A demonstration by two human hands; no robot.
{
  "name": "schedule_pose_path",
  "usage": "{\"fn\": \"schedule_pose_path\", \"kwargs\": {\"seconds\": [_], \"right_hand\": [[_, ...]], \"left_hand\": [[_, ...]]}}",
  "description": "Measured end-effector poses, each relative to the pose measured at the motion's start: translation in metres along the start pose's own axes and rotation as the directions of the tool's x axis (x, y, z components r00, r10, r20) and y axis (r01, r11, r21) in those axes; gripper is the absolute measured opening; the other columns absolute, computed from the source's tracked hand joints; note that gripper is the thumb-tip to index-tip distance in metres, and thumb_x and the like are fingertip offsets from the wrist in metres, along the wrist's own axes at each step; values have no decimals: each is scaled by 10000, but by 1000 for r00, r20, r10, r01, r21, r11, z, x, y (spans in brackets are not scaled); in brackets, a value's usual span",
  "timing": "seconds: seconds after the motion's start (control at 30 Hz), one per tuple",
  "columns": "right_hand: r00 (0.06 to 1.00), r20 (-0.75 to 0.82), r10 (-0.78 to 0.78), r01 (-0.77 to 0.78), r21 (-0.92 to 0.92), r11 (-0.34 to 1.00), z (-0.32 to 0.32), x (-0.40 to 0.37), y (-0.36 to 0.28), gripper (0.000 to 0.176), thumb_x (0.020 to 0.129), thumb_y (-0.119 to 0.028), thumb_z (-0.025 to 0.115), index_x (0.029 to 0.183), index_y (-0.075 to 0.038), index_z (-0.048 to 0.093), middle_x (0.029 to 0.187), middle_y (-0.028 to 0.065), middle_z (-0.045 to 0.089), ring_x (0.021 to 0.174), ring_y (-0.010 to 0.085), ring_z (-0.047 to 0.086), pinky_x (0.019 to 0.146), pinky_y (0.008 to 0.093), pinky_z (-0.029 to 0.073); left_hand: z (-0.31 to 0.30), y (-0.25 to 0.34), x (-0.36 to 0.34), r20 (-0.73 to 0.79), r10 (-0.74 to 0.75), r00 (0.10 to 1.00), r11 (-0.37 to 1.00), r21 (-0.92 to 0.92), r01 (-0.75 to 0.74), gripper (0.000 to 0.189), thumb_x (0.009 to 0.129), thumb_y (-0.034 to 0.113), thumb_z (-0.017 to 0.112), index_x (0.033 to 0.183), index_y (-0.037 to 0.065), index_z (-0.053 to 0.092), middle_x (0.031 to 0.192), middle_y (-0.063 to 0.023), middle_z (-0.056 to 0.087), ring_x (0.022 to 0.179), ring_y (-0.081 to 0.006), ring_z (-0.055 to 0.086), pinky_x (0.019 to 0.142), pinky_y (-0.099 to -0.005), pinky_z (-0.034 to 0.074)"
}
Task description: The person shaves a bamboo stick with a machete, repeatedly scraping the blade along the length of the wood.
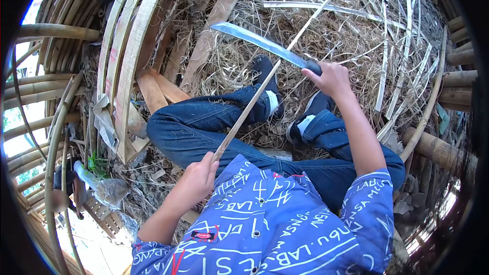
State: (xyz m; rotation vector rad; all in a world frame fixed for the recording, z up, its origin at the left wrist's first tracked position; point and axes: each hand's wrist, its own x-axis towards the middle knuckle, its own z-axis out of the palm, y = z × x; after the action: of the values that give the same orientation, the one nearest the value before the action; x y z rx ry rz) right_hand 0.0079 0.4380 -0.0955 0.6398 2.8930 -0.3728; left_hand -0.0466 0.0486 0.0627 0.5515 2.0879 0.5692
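Note:
My left hand [197, 182] is closed around the near end of a long, thin bamboo strip [248, 109], close to my shirt front. The strip slants up and away to the right, over my legs and past my shoes. In my right hand [331, 78] is the dark handle of a long-bladed machete [257, 40]. Its blade points up and to the left, crossing the strip about halfway along the blade. Both hands are apart, with the strip and blade between them.
Curly bamboo shavings [326, 30] cover the ground ahead, with pale split strips [407, 46] at the right. A slatted wooden frame [119, 56] stands at the left. Bamboo poles [433, 147] form the sides. Beyond the left poles is another person [76, 188].

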Motion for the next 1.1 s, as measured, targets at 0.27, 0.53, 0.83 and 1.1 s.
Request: {"fn": "schedule_pose_path", "kwargs": {"seconds": [0.27, 0.53, 0.83, 1.1], "right_hand": [[834, -52, 549, -536, 162, 829, 8, 29, 89, 764, 852, -742, 427, 798, -36, 715, 762, 182, 694, 778, 375, 685, 700, 471, 519], [881, -27, 473, -388, 531, 753, 7, -39, 20, 659, 851, -663, 545, 710, -35, 685, 631, 147, 639, 645, 308, 654, 601, 425, 473], [965, 254, 57, -230, 730, 643, 6, -91, -93, 564, 808, -610, 630, 797, -55, 733, 588, 153, 631, 598, 340, 661, 587, 418, 509], [956, 295, 8, -222, 701, 678, 26, -125, -115, 630, 804, -645, 601, 732, -27, 706, 629, 202, 638, 657, 395, 653, 621, 454, 510]], "left_hand": [[-7, -6, -12, -25, 13, 1000, 1000, -13, -13, 172, 1000, 160, 451, 955, -4, 477, 605, -210, 501, 552, -390, 537, 529, -434, 403], [-11, -14, 19, 350, -138, 927, 788, -527, 317, 197, 1040, 233, 409, 966, 66, 484, 639, 58, 387, 507, -29, 336, 438, -199, 292], [4, -31, 36, 673, -130, 728, 440, -619, 651, 365, 1048, 393, 353, 936, 76, 497, 556, 72, 302, 427, -25, 262, 371, -209, 262], [26, -53, 46, 87, -197, 977, 946, -245, 213, 344, 968, 293, 592, 755, 23, 582, 579, 16, 520, 490, -87, 473, 457, -235, 379]]}}
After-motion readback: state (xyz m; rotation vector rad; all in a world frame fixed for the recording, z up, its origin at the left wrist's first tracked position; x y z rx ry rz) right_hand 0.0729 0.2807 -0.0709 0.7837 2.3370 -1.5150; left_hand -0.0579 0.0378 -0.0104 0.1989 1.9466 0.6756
